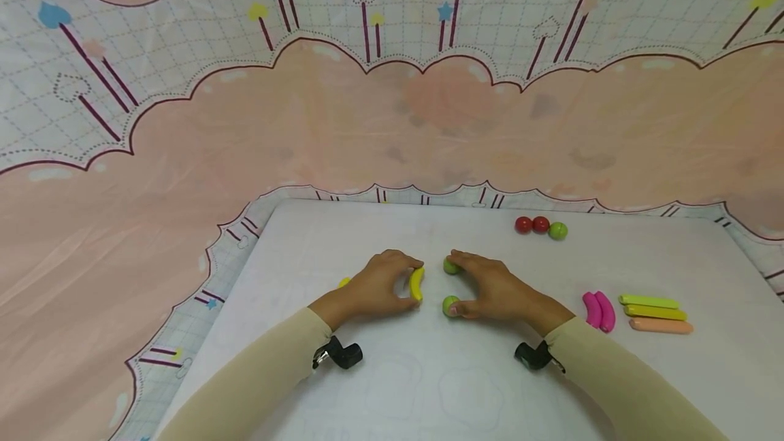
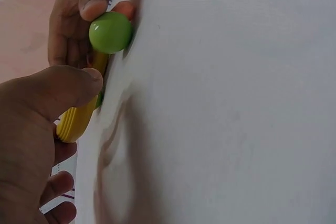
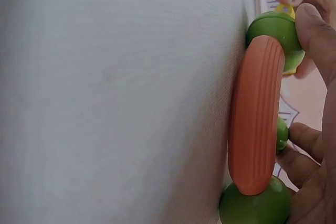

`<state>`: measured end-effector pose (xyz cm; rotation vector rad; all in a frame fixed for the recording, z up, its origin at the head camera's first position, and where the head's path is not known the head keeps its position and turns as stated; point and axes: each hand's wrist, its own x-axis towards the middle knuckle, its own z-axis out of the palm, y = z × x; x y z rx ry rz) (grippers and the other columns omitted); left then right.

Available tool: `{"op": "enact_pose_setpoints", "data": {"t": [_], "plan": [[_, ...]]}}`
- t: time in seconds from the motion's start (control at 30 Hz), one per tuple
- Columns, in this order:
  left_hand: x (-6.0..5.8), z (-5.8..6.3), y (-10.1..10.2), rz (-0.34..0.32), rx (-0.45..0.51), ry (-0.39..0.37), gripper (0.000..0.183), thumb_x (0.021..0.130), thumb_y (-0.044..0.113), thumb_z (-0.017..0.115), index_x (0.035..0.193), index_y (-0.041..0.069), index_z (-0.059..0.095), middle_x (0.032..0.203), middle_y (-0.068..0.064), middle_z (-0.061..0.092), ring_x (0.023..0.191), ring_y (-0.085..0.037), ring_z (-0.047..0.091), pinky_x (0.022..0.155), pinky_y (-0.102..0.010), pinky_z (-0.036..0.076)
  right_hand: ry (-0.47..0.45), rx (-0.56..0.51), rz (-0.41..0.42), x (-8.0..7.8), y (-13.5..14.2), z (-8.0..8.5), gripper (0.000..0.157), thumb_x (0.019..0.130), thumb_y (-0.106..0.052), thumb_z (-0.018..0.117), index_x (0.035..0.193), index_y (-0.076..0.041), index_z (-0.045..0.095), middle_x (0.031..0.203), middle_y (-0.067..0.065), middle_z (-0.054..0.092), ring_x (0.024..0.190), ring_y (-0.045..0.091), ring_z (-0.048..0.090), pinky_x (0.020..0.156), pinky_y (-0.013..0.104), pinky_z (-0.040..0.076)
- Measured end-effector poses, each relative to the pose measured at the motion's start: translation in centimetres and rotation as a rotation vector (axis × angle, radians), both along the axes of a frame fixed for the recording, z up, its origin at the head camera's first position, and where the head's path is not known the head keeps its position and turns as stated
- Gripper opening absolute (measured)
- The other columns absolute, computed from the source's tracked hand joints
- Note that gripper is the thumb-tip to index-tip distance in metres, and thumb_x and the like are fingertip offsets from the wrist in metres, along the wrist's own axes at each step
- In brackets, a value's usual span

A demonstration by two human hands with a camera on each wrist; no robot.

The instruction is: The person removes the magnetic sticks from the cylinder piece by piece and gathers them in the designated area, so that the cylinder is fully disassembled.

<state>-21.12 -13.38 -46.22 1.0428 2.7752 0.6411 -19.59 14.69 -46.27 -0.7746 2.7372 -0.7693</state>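
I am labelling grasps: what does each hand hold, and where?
Left hand pinches the yellow curved ribbed piece by its ends. Right hand grips the orange curved ribbed piece; where is hidden.

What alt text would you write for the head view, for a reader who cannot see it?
On a white table, the left hand holds a curved yellow plastic piece, while the right hand touches two small green balls. To the right lie two red balls and a green ball, two pink curved pieces and three straight sticks.

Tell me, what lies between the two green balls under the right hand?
An orange curved piece spans from one green ball to the other, shown in the right wrist view.
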Motion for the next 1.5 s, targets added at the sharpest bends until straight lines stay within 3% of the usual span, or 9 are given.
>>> {"op": "enact_pose_setpoints", "data": {"t": [0.23,0.5,1.0,1.5], "plan": [[0.2,0.6,-1.5,0.021,-0.001,-0.039,0.069,0.083,0.042,0.083,0.142,0.015,0.06,0.136,0.004,0.061,0.137,-0.021,0.043,0.117,-0.045,0.029,-0.008,0.002,-0.012,0.1,0.0,-0.2,0.104,0.075,-0.06,0.085,0.157,-0.015,0.041,0.162,0.005,0.037,0.149,0.03,0.033,0.118,0.052,0.029],[0.4,1.0,-3.4,0.033,0.016,-0.033,0.07,0.081,0.039,0.086,0.141,0.012,0.061,0.134,0.001,0.062,0.136,-0.024,0.044,0.116,-0.049,0.029,-0.006,0.005,-0.013,0.1,0.1,-0.2,0.103,0.075,-0.059,0.086,0.157,-0.015,0.04,0.162,0.006,0.037,0.149,0.03,0.033,0.119,0.051,0.028],[1.1,2.5,-7.2,0.126,0.044,-0.096,0.07,0.078,0.033,0.09,0.139,0.013,0.063,0.136,0.001,0.061,0.138,-0.028,0.042,0.115,-0.055,0.029,0.011,-0.028,0.008,0.3,0.2,0.0,0.1,0.077,-0.057,0.085,0.156,-0.013,0.041,0.162,0.008,0.037,0.149,0.033,0.032,0.119,0.054,0.027],[1.6,2.5,-10.5,0.196,0.032,-0.128,0.068,0.078,0.032,0.089,0.139,0.017,0.063,0.138,-0.002,0.06,0.136,-0.031,0.044,0.113,-0.059,0.034,-0.009,-0.029,0.001,0.2,0.1,0.0,0.1,0.077,-0.056,0.086,0.156,-0.014,0.041,0.163,0.006,0.036,0.149,0.031,0.032,0.119,0.052,0.027]]}}
